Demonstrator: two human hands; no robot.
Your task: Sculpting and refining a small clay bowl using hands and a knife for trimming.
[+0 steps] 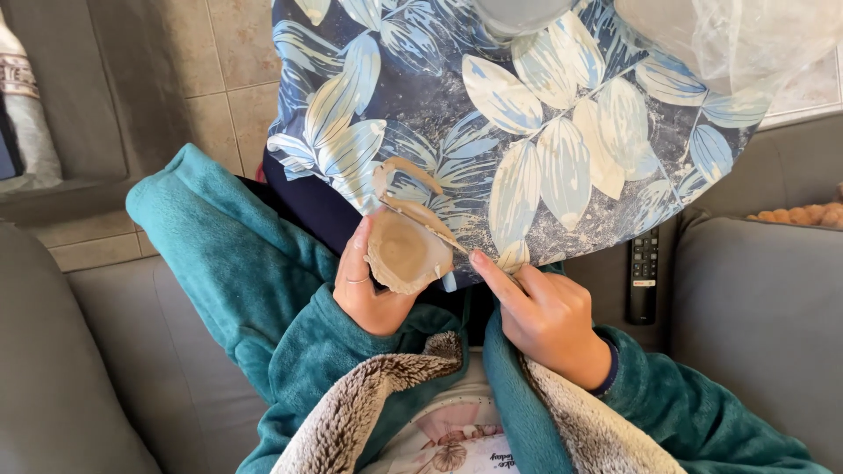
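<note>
Head view: left hand (369, 285) cups clay piece (406, 253); right hand (549, 316) pinches thin tool (428, 230) (tip hidden).

We cup a flat round lump of clay (402, 252) in our left hand (369, 285), at the near edge of the leaf-print cloth (527, 132). Our right hand (544, 320) holds a thin blade (421, 225) laid across the clay's top. A black remote (644, 274) lies just right of the cloth's near edge, on the grey sofa (755, 307).
</note>
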